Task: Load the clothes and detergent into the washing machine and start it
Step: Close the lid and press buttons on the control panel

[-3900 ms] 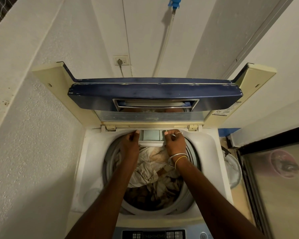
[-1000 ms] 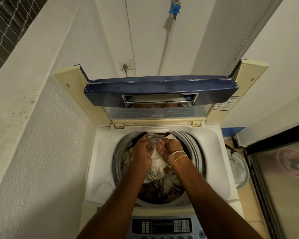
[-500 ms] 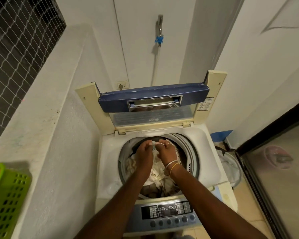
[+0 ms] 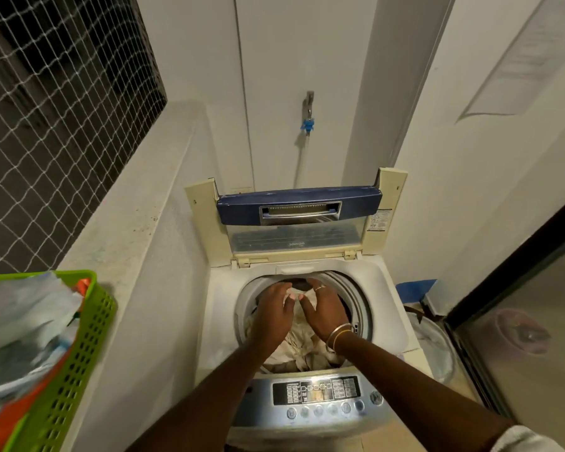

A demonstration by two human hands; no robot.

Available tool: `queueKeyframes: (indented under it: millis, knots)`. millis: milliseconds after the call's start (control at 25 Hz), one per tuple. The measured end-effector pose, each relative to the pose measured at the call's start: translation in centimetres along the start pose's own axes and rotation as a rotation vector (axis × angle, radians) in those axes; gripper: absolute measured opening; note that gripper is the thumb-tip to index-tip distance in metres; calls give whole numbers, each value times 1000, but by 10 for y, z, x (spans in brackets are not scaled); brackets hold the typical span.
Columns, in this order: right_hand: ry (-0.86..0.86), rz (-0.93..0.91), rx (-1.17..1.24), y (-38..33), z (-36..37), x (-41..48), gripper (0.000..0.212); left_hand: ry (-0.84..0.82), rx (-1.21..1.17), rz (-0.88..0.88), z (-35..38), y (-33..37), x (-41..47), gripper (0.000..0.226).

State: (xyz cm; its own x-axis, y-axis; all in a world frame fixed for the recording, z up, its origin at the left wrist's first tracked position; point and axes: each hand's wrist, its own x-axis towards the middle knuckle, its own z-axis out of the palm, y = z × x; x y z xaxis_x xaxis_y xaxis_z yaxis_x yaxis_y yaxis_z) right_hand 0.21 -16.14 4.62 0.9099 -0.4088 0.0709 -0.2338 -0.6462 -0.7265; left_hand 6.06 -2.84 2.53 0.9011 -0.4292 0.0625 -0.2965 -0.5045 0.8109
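I see two hands over the one washing machine [image 4: 388, 288]. The left hand [image 4: 273, 313] and right hand [image 4: 323, 309] lie side by side, fingers spread and loose, gripping nothing, palms down on the pale clothes [image 4: 294, 344] heaped beneath them. One lid [image 4: 299, 203] stands raised beyond them, and one green basket [image 4: 79, 337] sits well to their left.

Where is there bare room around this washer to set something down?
The ledge is bare between the green basket and the back wall. The washer's white deck left of the drum is bare too, though narrower. Crowded: the drum mouth, filled by clothes, the left hand and the right hand; the basket is heaped full.
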Motion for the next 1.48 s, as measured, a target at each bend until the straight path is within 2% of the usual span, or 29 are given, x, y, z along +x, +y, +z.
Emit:
queueKeyframes:
  millis: [80,200,360,600,1040,1480]
  knots:
    - [-26,-96,-172,1,-7,-4,51,-27,212,72,-4,-7,-6,50]
    - [-154,-246,-486,17,-15,-9,64,-44,537,162,-3,-13,-16,56]
    - [-316,-371,-743,40,-32,-17,64,-196,671,128,6,2,-41,65]
    - [-460,-376,-763,72,-53,-23,66,-229,691,100,6,11,-61,64]
    - [-386,-385,-748,60,-55,-24,67,-247,697,129,4,19,-53,63]
    - [-345,-313,-749,54,-51,-26,68,-240,691,124,-11,9,-51,62]
